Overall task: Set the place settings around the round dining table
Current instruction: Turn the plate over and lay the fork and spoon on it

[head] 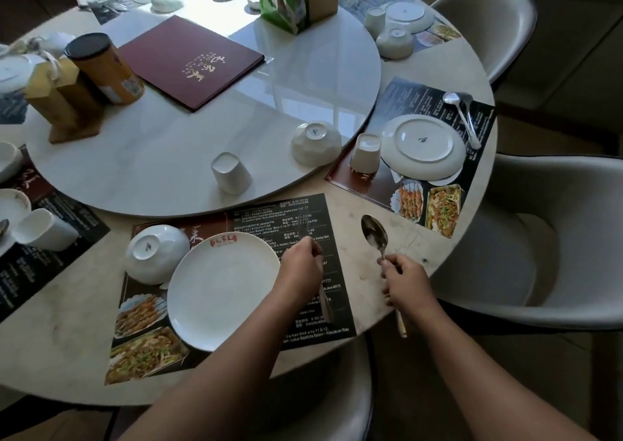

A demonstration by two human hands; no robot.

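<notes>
**Cutlery going down at the nearest setting**

In the lower centre of the frame our left hand (301, 265) curls round a slim utensil (325, 302) (too smeared to name, though we take it for a fork) and holds it over the dark placemat (323, 211), just right of the white plate (222, 289); cutlery seems to belong there, judging by the mid-right setting, whose own spoon (462, 117) lies right of its plate (423, 145). Our right hand (404, 284), right of centre, is closed round the stem of a spoon (374, 235), bowl pointing up-frame over the bare table (67, 339), handle end poking out below the fist; it hangs off the mat, awaiting its turn, we think. Both forearms reach in from the bottom edge, knuckles up.
</notes>
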